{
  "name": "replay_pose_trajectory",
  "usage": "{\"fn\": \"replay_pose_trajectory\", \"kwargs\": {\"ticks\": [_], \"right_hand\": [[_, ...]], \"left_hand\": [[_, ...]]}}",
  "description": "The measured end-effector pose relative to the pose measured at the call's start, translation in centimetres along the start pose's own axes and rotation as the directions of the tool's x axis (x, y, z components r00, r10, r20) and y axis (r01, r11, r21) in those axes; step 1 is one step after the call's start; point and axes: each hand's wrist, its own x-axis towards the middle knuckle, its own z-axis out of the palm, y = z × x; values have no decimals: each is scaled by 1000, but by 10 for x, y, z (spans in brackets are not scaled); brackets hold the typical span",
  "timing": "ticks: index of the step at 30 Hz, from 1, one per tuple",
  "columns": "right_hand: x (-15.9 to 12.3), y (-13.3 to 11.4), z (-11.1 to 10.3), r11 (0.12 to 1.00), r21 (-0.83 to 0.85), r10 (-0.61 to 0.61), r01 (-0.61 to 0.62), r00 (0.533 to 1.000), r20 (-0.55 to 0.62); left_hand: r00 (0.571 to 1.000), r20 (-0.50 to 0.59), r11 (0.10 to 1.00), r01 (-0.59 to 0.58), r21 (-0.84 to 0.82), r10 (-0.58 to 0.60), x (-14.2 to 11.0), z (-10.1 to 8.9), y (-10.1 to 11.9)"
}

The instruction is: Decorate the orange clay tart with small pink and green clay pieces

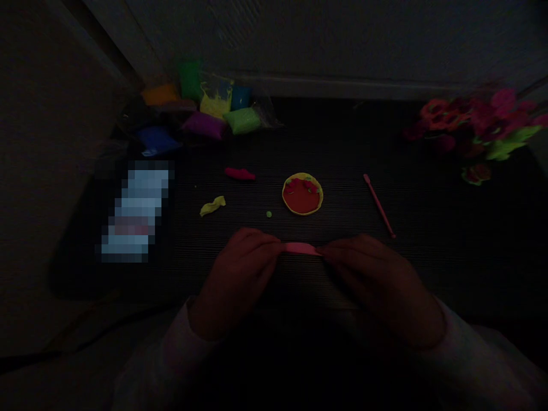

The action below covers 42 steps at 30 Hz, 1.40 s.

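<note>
The scene is very dark. My left hand [240, 274] and my right hand [377, 285] each pinch one end of a pink clay strip [301, 248], stretched flat between them just above the dark table [428, 257]. Beyond the strip lies a small round clay disc [302, 194], red inside with a yellow rim and red lumps on its far side. A tiny green clay ball [269, 214] sits to the disc's left.
A pink stick tool [379, 205] lies right of the disc. A yellow clay scrap [213, 205] and a red clay piece [240, 173] lie to the left. Several coloured clay bags [205, 108] sit at the back left. Clay flowers [479, 125] stand at the far right.
</note>
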Motion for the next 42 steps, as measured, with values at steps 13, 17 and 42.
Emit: {"fn": "replay_pose_trajectory", "kwargs": {"ticks": [13,17,42], "right_hand": [[-3,-2,8,990,-134,-38,39,999,11],[-4,-4,9,977,-207,-41,45,999,23],[0,-24,23,857,-508,-110,88,994,-13]], "left_hand": [[997,69,990,-31,141,21,-6,1,4],[996,68,977,-69,201,56,-5,1,5],[989,90,931,-143,337,119,-12,0,8]]}}
